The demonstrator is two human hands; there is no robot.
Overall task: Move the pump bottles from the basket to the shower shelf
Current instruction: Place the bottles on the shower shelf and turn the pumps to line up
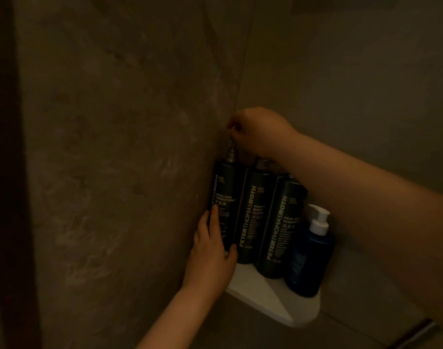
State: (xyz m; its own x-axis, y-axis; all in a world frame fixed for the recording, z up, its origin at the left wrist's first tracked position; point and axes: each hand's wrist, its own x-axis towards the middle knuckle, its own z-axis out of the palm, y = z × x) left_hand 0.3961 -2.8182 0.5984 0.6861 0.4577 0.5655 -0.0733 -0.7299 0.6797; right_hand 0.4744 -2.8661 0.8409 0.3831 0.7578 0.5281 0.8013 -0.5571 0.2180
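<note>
Left hand: left hand wraps the lower body of the conditioner bottle, thumb across the front, fingers up the wall-side face; grasping it.
Right hand: right hand reaches in over the row from the right and pinches the pump head at the top of the same bottle; the pump head itself is hidden under the fingers, only the neck shows.
Bottle in hand: upright, long axis vertical, at the wall end of the shower shelf, tight against the left wall; base hidden behind the left hand, so whether it is fully seated I cannot tell.
Key relation: both hands on one bottle, along its axis, left low, right high; any nudge runs toward the corner between the two walls.
Neighbours: body cleanser bottle just beside it, then shampoo bottle, then blue pump bottle at the shelf's outer right edge; all upright, packed side by side.
Basket: not in view.
Judgement: placement looks nearly done; final settling or turning of the pump likely.
Risk: right forearm passes close over the other pumps; a careless withdrawal could tip the row.
</note>
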